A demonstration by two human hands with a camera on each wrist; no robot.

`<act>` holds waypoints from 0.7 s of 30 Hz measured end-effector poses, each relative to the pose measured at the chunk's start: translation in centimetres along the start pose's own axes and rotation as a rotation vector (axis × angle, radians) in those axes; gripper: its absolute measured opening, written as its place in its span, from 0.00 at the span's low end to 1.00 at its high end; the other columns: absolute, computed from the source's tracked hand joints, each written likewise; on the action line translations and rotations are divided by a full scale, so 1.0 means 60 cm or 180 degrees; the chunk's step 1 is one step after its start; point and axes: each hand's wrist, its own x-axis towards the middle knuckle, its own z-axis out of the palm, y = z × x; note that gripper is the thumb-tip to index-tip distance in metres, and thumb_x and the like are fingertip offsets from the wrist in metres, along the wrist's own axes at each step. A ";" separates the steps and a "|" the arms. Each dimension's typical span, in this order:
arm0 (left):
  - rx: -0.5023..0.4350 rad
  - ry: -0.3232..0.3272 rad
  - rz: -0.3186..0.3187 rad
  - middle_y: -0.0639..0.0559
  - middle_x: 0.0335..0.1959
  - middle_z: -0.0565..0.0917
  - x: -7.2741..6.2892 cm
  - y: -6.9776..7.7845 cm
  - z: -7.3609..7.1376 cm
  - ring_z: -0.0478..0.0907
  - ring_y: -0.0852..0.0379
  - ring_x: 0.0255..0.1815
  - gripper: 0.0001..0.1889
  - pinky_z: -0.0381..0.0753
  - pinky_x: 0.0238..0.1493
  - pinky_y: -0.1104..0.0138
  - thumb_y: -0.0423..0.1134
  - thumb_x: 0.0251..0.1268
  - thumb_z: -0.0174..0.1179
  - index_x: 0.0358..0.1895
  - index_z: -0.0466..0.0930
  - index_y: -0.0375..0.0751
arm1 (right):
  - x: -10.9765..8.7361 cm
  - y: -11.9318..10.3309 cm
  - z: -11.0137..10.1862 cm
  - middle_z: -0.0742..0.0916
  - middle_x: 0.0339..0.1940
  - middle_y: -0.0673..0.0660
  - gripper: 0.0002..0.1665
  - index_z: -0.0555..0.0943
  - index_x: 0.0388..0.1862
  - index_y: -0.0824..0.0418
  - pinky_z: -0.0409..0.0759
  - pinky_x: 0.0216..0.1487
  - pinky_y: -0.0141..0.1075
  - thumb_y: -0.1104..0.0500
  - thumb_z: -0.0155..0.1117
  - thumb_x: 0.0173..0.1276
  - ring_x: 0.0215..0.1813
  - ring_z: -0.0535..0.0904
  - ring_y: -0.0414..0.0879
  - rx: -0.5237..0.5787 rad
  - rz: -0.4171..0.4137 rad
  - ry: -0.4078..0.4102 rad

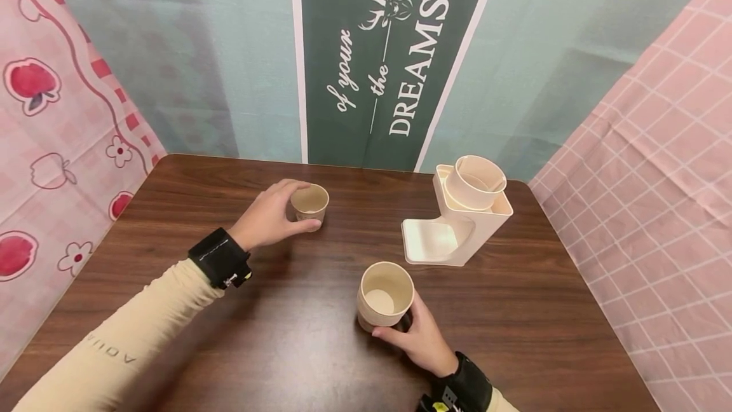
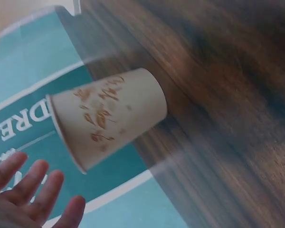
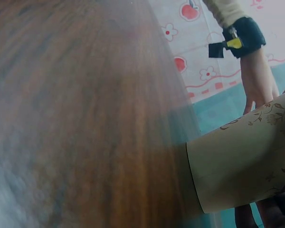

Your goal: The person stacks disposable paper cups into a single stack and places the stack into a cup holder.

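A small beige paper cup (image 1: pixel 311 202) with brown printing stands upright near the far edge of the table. My left hand (image 1: pixel 273 213) curves beside it, thumb and fingers apart. In the left wrist view a gap shows between the left fingertips (image 2: pixel 47 190) and the rim of this cup (image 2: pixel 109 116). Nearer to me, my right hand (image 1: pixel 423 339) grips a larger beige cup (image 1: pixel 377 310) from its right side, thumb at the front. That cup's leaf print (image 3: pixel 270 116) shows in the right wrist view. Whether its base touches the table is hard to tell.
A cream stand (image 1: pixel 486 231) with a flat foot (image 1: pixel 423 240) and a round cup-like top piece (image 1: pixel 476 183) is at the right rear of the brown wooden table (image 1: pixel 274 348). Behind the table hangs a green-blue cloth (image 1: pixel 240 49); pink cloths flank both sides.
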 end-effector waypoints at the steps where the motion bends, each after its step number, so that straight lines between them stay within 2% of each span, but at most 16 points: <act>1: -0.0034 0.0005 -0.0020 0.39 0.63 0.77 0.005 -0.004 0.002 0.73 0.42 0.64 0.41 0.72 0.62 0.42 0.55 0.55 0.76 0.67 0.73 0.35 | 0.000 0.000 0.000 0.79 0.65 0.62 0.52 0.65 0.75 0.59 0.70 0.66 0.29 0.69 0.81 0.53 0.63 0.75 0.43 -0.0004 -0.0002 0.0000; 9: -0.0346 -0.0076 -0.0127 0.35 0.69 0.70 0.035 -0.033 0.015 0.68 0.40 0.68 0.42 0.72 0.67 0.48 0.49 0.58 0.75 0.70 0.68 0.29 | 0.001 0.002 0.001 0.79 0.64 0.61 0.52 0.66 0.75 0.58 0.70 0.66 0.29 0.70 0.81 0.53 0.63 0.75 0.44 -0.0031 -0.0021 -0.0003; 15: -0.0504 -0.0277 -0.0223 0.34 0.73 0.64 0.044 -0.045 0.032 0.64 0.40 0.72 0.48 0.66 0.72 0.48 0.50 0.57 0.76 0.75 0.61 0.30 | 0.000 0.004 0.001 0.79 0.64 0.62 0.52 0.66 0.75 0.58 0.70 0.66 0.29 0.71 0.81 0.52 0.63 0.75 0.44 -0.0030 -0.0067 -0.0011; 21: -0.0516 -0.0287 -0.0259 0.31 0.73 0.63 0.047 -0.048 0.048 0.66 0.38 0.70 0.49 0.68 0.70 0.48 0.49 0.59 0.74 0.76 0.58 0.29 | 0.000 0.002 0.000 0.78 0.65 0.61 0.52 0.66 0.75 0.57 0.70 0.66 0.29 0.70 0.81 0.53 0.64 0.75 0.43 -0.0021 -0.0013 -0.0005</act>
